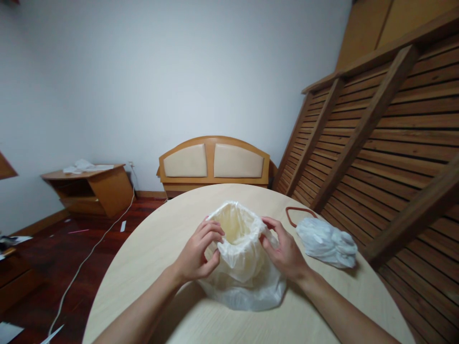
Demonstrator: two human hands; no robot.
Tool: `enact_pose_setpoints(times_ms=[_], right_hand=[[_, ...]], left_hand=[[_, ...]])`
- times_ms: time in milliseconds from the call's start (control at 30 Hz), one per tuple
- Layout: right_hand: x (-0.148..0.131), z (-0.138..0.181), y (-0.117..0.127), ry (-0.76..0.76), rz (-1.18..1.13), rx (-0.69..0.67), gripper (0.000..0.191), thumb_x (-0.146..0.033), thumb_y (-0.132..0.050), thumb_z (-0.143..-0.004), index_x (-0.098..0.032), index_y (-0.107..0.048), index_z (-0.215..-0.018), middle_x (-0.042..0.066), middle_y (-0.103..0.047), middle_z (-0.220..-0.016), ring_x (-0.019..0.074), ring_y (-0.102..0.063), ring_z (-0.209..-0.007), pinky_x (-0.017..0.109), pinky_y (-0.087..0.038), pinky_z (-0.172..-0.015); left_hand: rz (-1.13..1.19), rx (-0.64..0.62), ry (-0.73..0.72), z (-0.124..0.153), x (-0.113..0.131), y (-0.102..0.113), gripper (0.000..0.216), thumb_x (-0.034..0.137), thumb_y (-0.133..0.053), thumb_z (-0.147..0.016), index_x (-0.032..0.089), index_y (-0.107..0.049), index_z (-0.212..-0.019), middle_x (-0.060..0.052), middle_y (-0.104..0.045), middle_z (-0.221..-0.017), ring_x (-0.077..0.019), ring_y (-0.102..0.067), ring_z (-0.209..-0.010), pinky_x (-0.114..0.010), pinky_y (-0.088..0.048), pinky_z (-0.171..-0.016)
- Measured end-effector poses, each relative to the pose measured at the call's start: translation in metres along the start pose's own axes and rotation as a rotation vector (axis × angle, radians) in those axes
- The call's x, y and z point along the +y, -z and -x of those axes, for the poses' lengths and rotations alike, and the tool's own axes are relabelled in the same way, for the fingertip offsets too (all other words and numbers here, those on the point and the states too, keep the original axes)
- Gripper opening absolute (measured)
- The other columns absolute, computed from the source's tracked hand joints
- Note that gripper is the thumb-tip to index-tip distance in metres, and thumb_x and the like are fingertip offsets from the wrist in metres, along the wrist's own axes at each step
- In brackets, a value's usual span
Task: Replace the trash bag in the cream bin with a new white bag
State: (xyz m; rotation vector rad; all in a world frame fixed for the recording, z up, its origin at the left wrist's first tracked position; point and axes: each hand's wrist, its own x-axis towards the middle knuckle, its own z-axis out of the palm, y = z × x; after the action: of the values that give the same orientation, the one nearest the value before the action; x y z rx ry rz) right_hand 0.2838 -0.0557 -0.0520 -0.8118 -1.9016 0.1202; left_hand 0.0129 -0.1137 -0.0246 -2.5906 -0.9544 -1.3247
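Observation:
A thin, whitish plastic bag (244,284) stands on the round pale table (158,267), its mouth spread wide and facing up. The inside looks pale yellow; whether a container sits within it I cannot tell. My left hand (202,248) pinches the rim on the left side, fingers over the edge and thumb outside. On the opposite side, my right hand (283,248) grips the rim between thumb and fingers. The bag's lower part spreads loosely over the table toward me.
To the right lies a bundled white plastic bag (326,241) beside a brown loop handle (292,215). A slatted wooden frame (358,181) leans along the right. Behind the table stands a padded headboard (215,160). A low cabinet (103,188) and a cable (96,243) are at left.

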Motion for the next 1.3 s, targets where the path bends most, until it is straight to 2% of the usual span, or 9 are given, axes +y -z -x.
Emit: enact_pose_setpoints(times_ms=[100, 267, 400, 600, 767, 900, 1033, 1167, 1300], right_hand=[[0.004, -0.001, -0.003, -0.044, -0.013, 0.028, 0.027, -0.03, -0.055, -0.093, -0.021, -0.058, -0.118, 0.009, -0.073, -0.105, 0.0233, -0.07, -0.096, 0.039, -0.059, -0.085], [0.007, -0.001, -0.003, -0.04, -0.011, 0.0, 0.027, -0.029, -0.057, -0.092, -0.021, -0.058, -0.118, 0.008, -0.072, -0.105, 0.0228, -0.07, -0.095, 0.039, -0.059, -0.085], [0.005, 0.001, -0.002, -0.002, -0.022, -0.037, 0.029, -0.027, -0.06, -0.089, -0.021, -0.057, -0.117, 0.008, -0.072, -0.104, 0.0224, -0.071, -0.092, 0.038, -0.06, -0.082], [0.008, 0.002, 0.0, 0.007, -0.109, -0.14, 0.041, -0.025, -0.062, -0.089, -0.022, -0.051, -0.128, 0.008, -0.071, -0.107, 0.0207, -0.073, -0.092, 0.034, -0.06, -0.08], [0.018, 0.0, 0.006, 0.023, -0.092, -0.278, 0.058, -0.025, -0.066, -0.088, -0.022, -0.044, -0.141, 0.006, -0.072, -0.104, 0.0213, -0.072, -0.094, 0.035, -0.059, -0.082], [0.012, -0.006, 0.015, 0.197, 0.072, -0.176, 0.065, -0.028, -0.07, -0.084, -0.021, -0.044, -0.143, 0.008, -0.069, -0.103, 0.0256, -0.069, -0.096, 0.044, -0.057, -0.088], [-0.013, -0.009, 0.02, 0.424, 0.128, -0.022, 0.054, -0.026, -0.063, -0.088, -0.023, -0.048, -0.14, 0.012, -0.066, -0.115, 0.0286, -0.064, -0.107, 0.047, -0.054, -0.092], [-0.036, -0.007, 0.015, 0.466, 0.135, -0.056, 0.05, -0.029, -0.06, -0.093, -0.022, -0.049, -0.141, 0.012, -0.066, -0.125, 0.0291, -0.058, -0.122, 0.048, -0.05, -0.101], [-0.041, -0.006, 0.008, 0.49, 0.144, -0.099, 0.032, -0.021, -0.06, -0.092, -0.023, -0.059, -0.124, 0.008, -0.072, -0.107, 0.0272, -0.061, -0.118, 0.047, -0.051, -0.097]], left_hand=[[-0.007, -0.011, -0.003, 0.001, 0.003, 0.001, 0.031, 0.02, -0.053, -0.08, 0.021, -0.056, -0.111, -0.011, -0.067, -0.114, -0.0284, -0.058, -0.121, -0.057, -0.035, -0.115], [-0.118, 0.033, 0.021, -0.003, 0.028, -0.007, 0.057, 0.033, -0.057, -0.087, 0.021, -0.046, -0.141, -0.015, -0.057, -0.14, -0.0336, -0.047, -0.136, -0.062, -0.025, -0.118], [-0.191, 0.054, 0.101, -0.007, 0.045, -0.022, 0.039, 0.031, -0.063, -0.089, 0.024, -0.055, -0.127, -0.011, -0.068, -0.123, -0.031, -0.057, -0.124, -0.057, -0.034, -0.114], [-0.182, 0.13, 0.117, -0.005, 0.034, -0.028, 0.013, 0.017, -0.057, -0.093, 0.022, -0.058, -0.104, -0.006, -0.07, -0.095, -0.0246, -0.064, -0.104, -0.051, -0.044, -0.106], [-0.099, 0.121, 0.143, -0.006, 0.027, -0.024, 0.011, 0.014, -0.056, -0.091, 0.021, -0.057, -0.099, -0.006, -0.068, -0.095, -0.0259, -0.061, -0.111, -0.052, -0.044, -0.108], [-0.032, 0.121, 0.152, -0.007, 0.025, -0.022, 0.014, 0.011, -0.054, -0.09, 0.022, -0.055, -0.1, -0.007, -0.066, -0.102, -0.0268, -0.056, -0.123, -0.055, -0.04, -0.113], [-0.015, 0.116, 0.136, -0.007, 0.025, -0.021, 0.016, 0.01, -0.054, -0.089, 0.022, -0.055, -0.099, -0.009, -0.066, -0.11, -0.0281, -0.053, -0.128, -0.054, -0.042, -0.112], [-0.001, 0.087, 0.094, -0.006, 0.03, -0.021, 0.018, 0.01, -0.055, -0.088, 0.022, -0.055, -0.101, -0.01, -0.066, -0.111, -0.0289, -0.052, -0.129, -0.053, -0.045, -0.109], [0.0, 0.044, 0.036, -0.007, 0.034, -0.02, 0.023, 0.009, -0.056, -0.086, 0.022, -0.055, -0.104, -0.009, -0.066, -0.111, -0.0272, -0.052, -0.129, -0.05, -0.045, -0.11]])
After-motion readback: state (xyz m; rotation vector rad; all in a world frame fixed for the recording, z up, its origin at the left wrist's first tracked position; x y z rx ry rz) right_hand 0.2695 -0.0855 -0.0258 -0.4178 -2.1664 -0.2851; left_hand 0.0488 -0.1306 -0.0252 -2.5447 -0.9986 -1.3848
